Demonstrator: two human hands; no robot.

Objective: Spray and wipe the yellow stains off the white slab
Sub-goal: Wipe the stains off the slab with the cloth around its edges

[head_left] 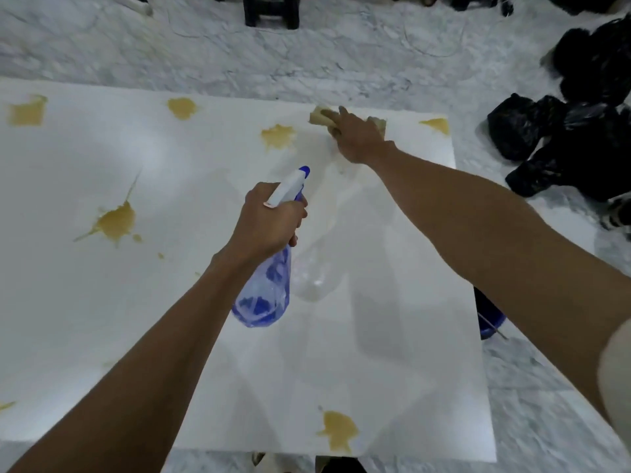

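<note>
The white slab [392, 336] fills most of the view and carries several yellow stains, among them one near the back middle [277, 135], one at the left [116, 222] and one at the front edge [338, 430]. My left hand [269, 223] grips a blue translucent spray bottle [266, 288] by its neck, held above the slab with the white and blue nozzle pointing away from me. My right hand [355, 134] presses a yellowish sponge [321, 117] flat onto the slab near its far edge. A wet smear lies below that hand.
Black plastic bags [563, 138] are piled on the marble floor to the right of the slab. A blue object [488, 319] sticks out under the slab's right edge. Dark items [271, 10] stand on the floor beyond the far edge.
</note>
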